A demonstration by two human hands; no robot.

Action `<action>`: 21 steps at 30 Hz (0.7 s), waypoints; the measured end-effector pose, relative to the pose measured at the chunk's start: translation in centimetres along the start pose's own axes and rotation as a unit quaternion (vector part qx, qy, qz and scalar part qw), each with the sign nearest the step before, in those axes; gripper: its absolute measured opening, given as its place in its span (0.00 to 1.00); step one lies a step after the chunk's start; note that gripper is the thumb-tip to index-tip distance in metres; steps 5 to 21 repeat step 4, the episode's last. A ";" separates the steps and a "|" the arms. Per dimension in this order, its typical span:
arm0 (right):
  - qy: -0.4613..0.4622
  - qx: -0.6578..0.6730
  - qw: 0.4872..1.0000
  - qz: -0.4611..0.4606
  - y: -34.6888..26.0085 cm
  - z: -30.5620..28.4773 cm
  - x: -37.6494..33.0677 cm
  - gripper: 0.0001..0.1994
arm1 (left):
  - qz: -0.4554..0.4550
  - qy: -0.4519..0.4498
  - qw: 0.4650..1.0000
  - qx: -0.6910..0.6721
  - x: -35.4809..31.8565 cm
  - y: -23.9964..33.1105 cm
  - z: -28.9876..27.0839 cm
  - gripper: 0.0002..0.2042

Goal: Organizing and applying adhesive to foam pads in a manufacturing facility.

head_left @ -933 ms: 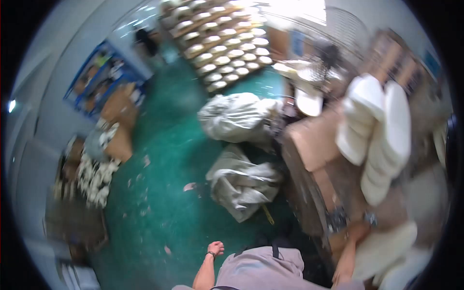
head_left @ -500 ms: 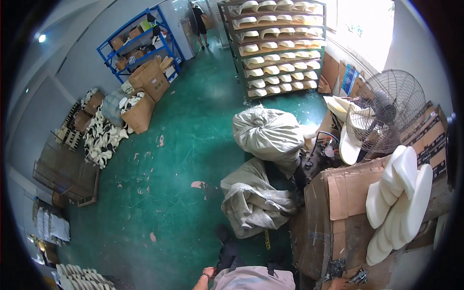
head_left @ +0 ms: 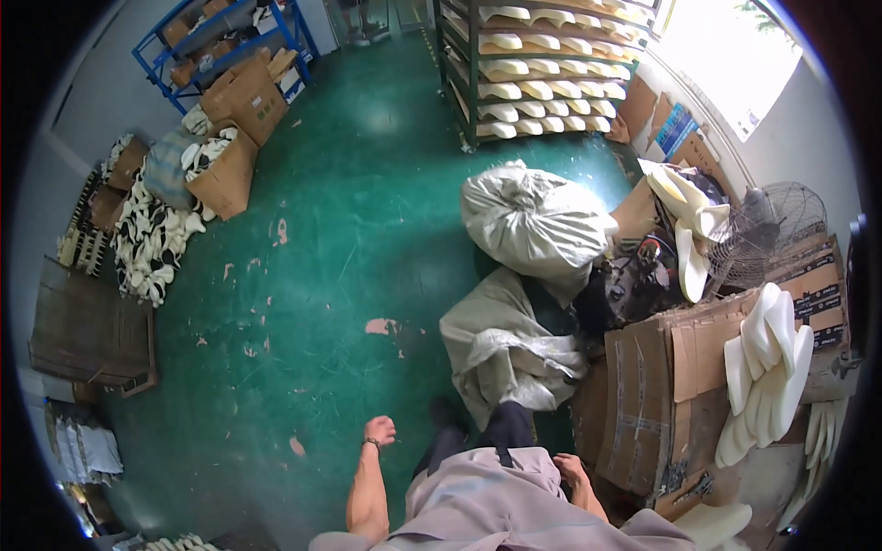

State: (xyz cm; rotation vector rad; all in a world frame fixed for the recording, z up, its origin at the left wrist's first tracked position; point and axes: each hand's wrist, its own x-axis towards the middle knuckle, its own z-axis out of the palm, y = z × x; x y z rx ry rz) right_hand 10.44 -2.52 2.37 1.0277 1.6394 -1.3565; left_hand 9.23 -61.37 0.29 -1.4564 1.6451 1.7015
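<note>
My left hand (head_left: pixel 379 430) hangs over the green floor, left of my legs, its fingers curled in and nothing seen in them. A dark band circles that wrist. My right hand (head_left: pixel 571 470) is beside my right hip with its fingers curled too, close to a large cardboard box (head_left: pixel 634 404); I see nothing in it. Cream, insole-shaped foam pieces (head_left: pixel 763 376) lie stacked on top of the box. A slumped woven sack (head_left: pixel 510 354) sits in front of my feet, and a full, tied woven sack (head_left: pixel 528 216) stands beyond it.
Farther off stands a rack (head_left: pixel 473 83) loaded with curved cream pieces. A wire fan (head_left: pixel 772 230) and dark machinery (head_left: pixel 634 280) are at right. Along the left are foam scraps (head_left: pixel 152 239), an open carton (head_left: pixel 225 179), blue shelving (head_left: pixel 303 41) and a flat cart (head_left: pixel 87 321).
My view has shifted, bringing the sacks and box to different places in the picture. My left hand is farther forward, and my right hand has moved from the box's lower edge to my hip.
</note>
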 end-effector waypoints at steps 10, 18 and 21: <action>-0.063 -0.142 0.884 -0.440 -3.6 7.7 8.2 0.23 | 0.095 0.012 0.995 -0.042 5.3 10.0 -4.9 0.22; -0.063 -0.142 0.884 -0.440 -3.6 7.7 8.2 0.23 | 0.095 0.012 0.995 -0.042 5.3 10.0 -4.9 0.22; -0.063 -0.142 0.884 -0.440 -3.6 7.7 8.2 0.23 | 0.095 0.012 0.995 -0.042 5.3 10.0 -4.9 0.22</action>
